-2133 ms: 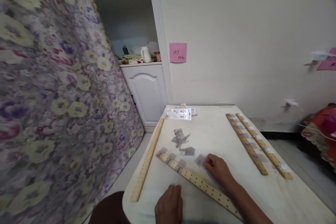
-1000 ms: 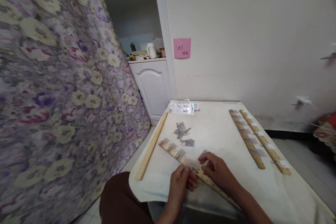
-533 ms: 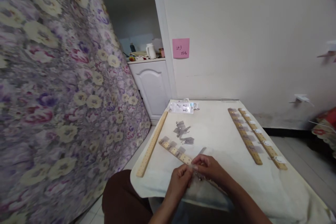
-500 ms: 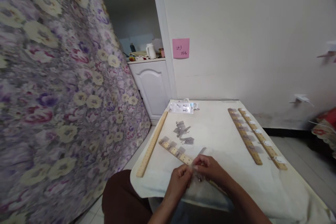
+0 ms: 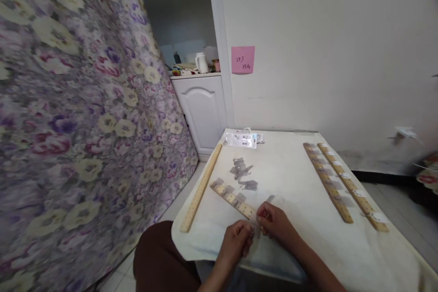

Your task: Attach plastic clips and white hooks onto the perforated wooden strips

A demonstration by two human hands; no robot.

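Near the table's front edge my two hands are close together, each pinched closed. Between the fingertips of my left hand a small shiny metal piece shows, with clear plastic beside it. My right hand is just to the right; what its fingers pinch is hidden. Behind the hands lies a perforated wooden strip, with several small clear tags and metal pieces on its left part. Its right end is out of sight by the right hand. Beyond it is a loose pile of small grey clear packets with metal bits.
A longer bare perforated wooden strip lies along the left table edge. Two strips on the right, one with clear tags and one with white tags, run lengthwise. Flat clear packaging lies at the back; a floral curtain hangs left.
My hands have moved slightly apart, the left one a little lower. The view has shifted a bit; the strips and the packets look unmoved on the table.
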